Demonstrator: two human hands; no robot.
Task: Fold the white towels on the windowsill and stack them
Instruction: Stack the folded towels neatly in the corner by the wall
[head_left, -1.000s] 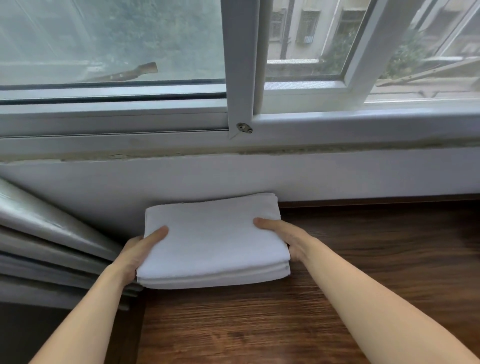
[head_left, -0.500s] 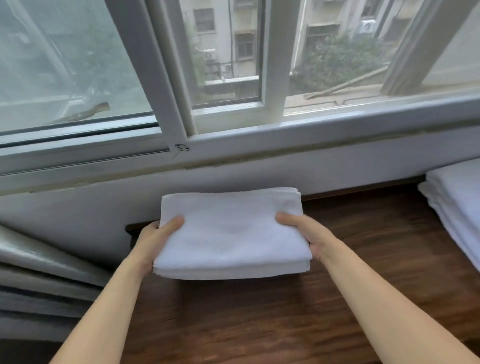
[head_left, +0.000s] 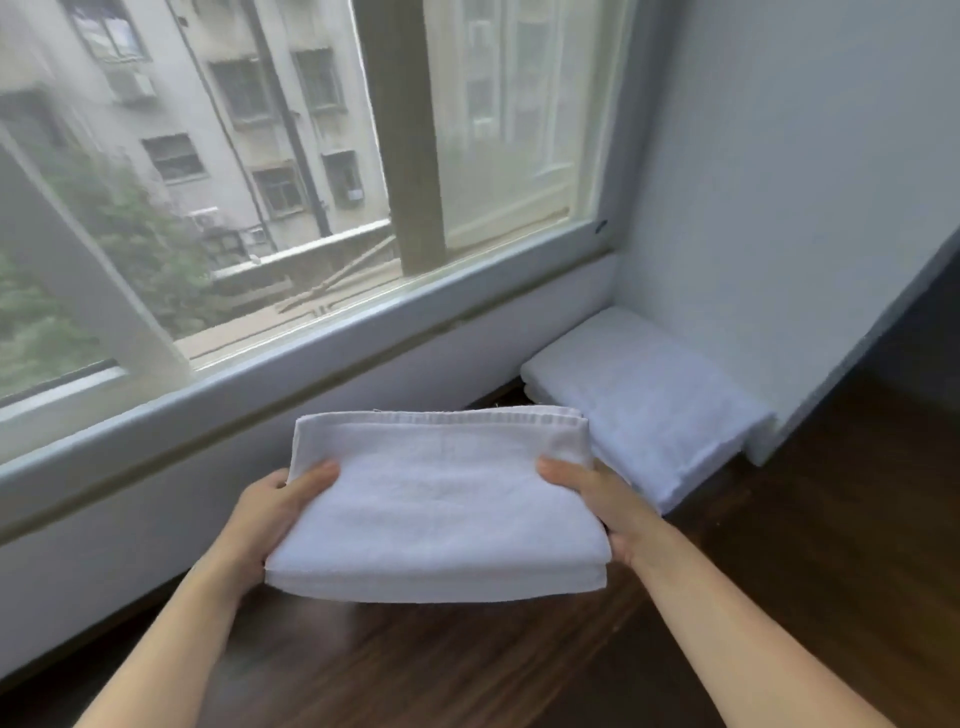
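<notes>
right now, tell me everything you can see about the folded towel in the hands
The folded towel is white terry cloth, folded into a thick flat rectangle with several layers showing at its near edge and a hemmed band along the far edge. It is held roughly level above the dark wooden sill. The left hand grips its left side and the right hand its right side, thumbs on top. Its far right corner overlaps the view of the towel stack in the corner; contact cannot be told.
</notes>
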